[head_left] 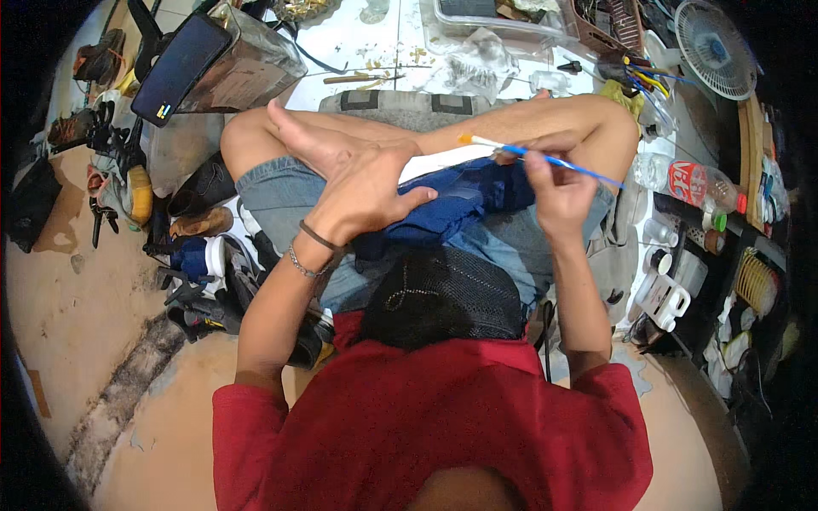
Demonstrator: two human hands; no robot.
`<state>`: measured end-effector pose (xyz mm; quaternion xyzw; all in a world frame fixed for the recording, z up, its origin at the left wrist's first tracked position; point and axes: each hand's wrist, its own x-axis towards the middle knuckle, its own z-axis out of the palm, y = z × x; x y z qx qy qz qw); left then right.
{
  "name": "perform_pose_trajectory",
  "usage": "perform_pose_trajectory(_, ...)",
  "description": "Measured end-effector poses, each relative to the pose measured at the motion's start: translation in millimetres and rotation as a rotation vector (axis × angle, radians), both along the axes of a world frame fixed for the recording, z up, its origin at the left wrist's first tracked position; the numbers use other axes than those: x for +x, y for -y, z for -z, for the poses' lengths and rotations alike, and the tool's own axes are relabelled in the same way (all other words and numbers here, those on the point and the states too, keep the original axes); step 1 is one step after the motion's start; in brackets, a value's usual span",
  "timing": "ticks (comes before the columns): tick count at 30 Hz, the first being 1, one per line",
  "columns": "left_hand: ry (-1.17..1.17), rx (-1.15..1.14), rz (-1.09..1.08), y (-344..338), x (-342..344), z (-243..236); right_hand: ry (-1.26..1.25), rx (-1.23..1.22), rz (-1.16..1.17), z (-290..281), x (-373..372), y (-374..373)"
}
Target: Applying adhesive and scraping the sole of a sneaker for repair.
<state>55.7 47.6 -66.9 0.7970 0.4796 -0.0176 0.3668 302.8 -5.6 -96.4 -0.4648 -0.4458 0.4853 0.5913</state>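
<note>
Across my lap lies a dark blue shoe with a white sole edge turned upward. My left hand is closed over its left end, the thumb lying on the blue side; the other fingertips are partly hidden. A thin blue paintbrush is pinched in my right hand. Its orange-tipped bristles point left, just above the white edge; whether they touch it I cannot tell.
A phone on a holder leans by a metal tin at the far left. Shoes crowd the left floor. To the right stand a plastic bottle, a white jug and a fan. Beyond my legs lies crumpled plastic.
</note>
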Motion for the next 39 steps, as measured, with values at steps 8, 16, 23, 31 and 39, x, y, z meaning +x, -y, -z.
perform_pose_trajectory(8, 0.014, 0.041, -0.022, 6, 2, 4, 0.252, 0.090, -0.189, 16, -20, 14)
perform_pose_trajectory(16, -0.001, 0.054, -0.048, 6, 0, 4, 0.355, 0.072, -0.167, 13, -31, 13)
perform_pose_trajectory(23, 0.037, 0.030, -0.041, 2, -1, 4, 0.336, 0.079, -0.121, 15, -36, 14)
perform_pose_trajectory(31, 0.039, 0.019, -0.025, 3, -3, 8, 0.433, 0.097, -0.087, 14, -38, 15)
perform_pose_trajectory(39, 0.048, -0.027, -0.033, 2, -3, 6, 0.704, 0.301, -0.133, 1, -42, 8)
